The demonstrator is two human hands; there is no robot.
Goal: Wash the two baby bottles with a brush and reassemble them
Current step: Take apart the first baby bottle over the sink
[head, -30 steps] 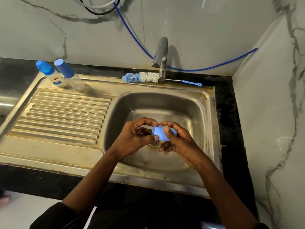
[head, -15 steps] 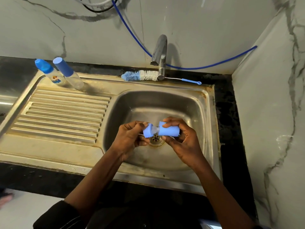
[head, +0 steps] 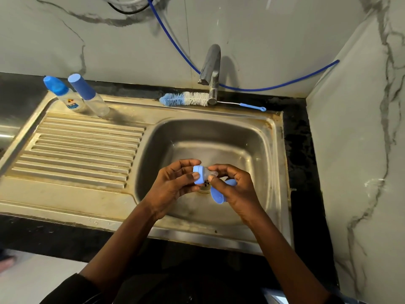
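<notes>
**Two hands, one teat ring, over the basin**

Two baby bottles stand side by side at the rear left corner of the steel sink (head: 278, 172), at the head of its ribbed drainboard (head: 83, 150). The labelled bottle (head: 71, 104) wears a rounded blue cap. Just to its right, the plain bottle (head: 97, 104) wears a taller, straight-sided blue cap. Both bodies are clear, and whether either holds any liquid cannot be told.

One brush (head: 186, 99) lies flat on the sink's back rim. Its blue and white bristles lie just left of the base of the single tap (head: 211, 71), and its thin handle runs on to the right, ending in a small blue loop.

Both hands are above the basin, over its one drain (head: 205, 187). The left hand (head: 173, 185) grips one blue screw ring (head: 198, 175), with fingers curled over its top and the thumb on its near face. One clear teat (head: 210, 173) sticks out of the ring toward the right.

The right hand (head: 237, 187) pinches the tip of that teat between thumb and forefinger. Its other fingers curl round one loose blue cap (head: 219, 195), whose wide end points down and to the left.

One blue hose (head: 274, 86) crosses the marble wall behind the tap, and the dark bench (head: 300, 139) carries the sink
</notes>
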